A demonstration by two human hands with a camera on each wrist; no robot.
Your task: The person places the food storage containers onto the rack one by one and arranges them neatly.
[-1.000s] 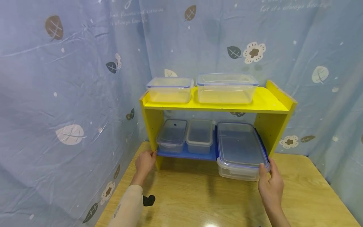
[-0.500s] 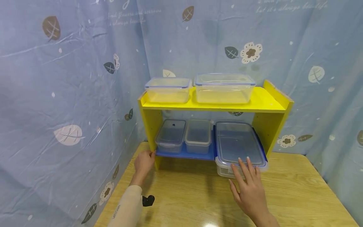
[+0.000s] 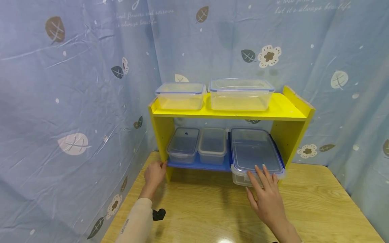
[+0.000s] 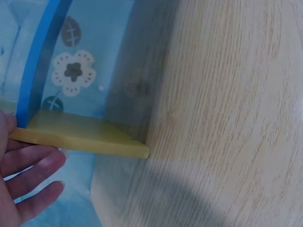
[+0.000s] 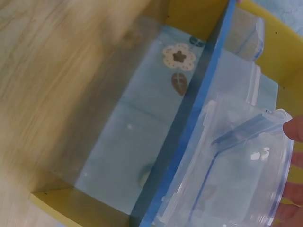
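A yellow two-tier shelf rack (image 3: 287, 105) stands on the wooden table. At its left side panel, my left hand (image 3: 155, 174) pinches the front edge; the left wrist view shows the thumb and fingers (image 4: 33, 161) on opposite faces of the yellow panel. A large clear food container (image 3: 255, 150) with a blue-rimmed lid lies on the right of the lower blue board (image 3: 212, 167), its front end jutting past the board's edge. My right hand (image 3: 268, 204) has its fingers spread, fingertips at the container's front rim. In the right wrist view, fingers (image 5: 293, 191) lie along that end.
Two smaller clear containers, one at the left (image 3: 183, 141) and one in the middle (image 3: 212, 141), share the lower board. On the top tier are a lidded container (image 3: 181, 96) and a longer one (image 3: 241, 96). Patterned blue curtains (image 3: 212, 44) hang behind and beside the table (image 3: 200, 202).
My right hand has let go of the large container's right front corner and come to its front with fingers spread. The container has slid slightly back into the rack. My left hand stays put.
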